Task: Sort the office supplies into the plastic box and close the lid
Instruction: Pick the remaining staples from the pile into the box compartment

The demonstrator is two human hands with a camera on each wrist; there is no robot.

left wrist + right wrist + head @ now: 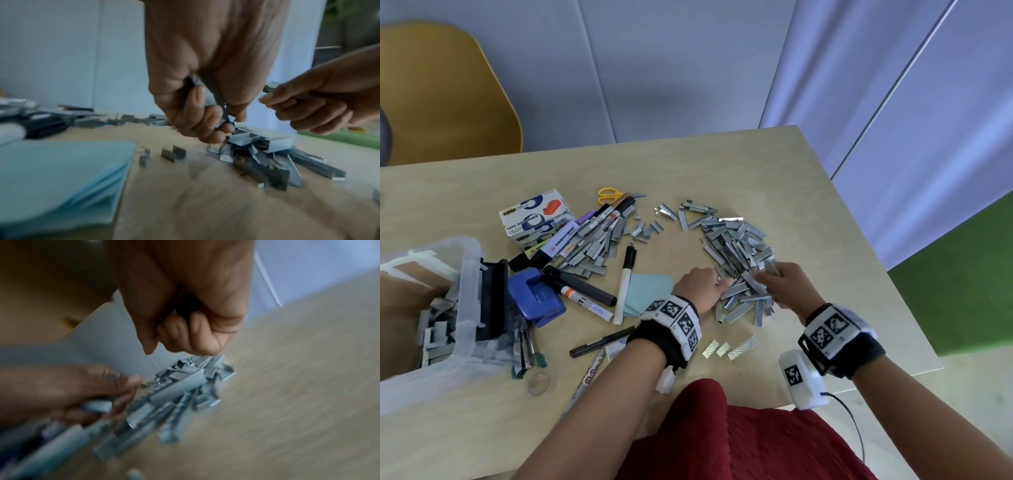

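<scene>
A large heap of silver staple strips (pixel 738 251) lies on the wooden table (pixel 791 164), right of centre. At the heap's near edge my left hand (pixel 698 282) curls its fingers (pixel 197 104) round several staple strips (pixel 213 92). My right hand (pixel 780 277) grips more strips (pixel 269 86) just to the right. Both fists hang over the heap (pixel 180 386). The clear plastic box (pixel 462 274) stands at the far left with staple strips inside and no lid on top.
Between box and heap lie tape dispenser cartons (pixel 534 216), markers (pixel 582 287), a blue hole punch (pixel 537 298), yellow scissors (pixel 607 195), a second staple pile (pixel 592 246), blue paper sheets (pixel 650 291) and pens (pixel 599 344). The table's right edge is close.
</scene>
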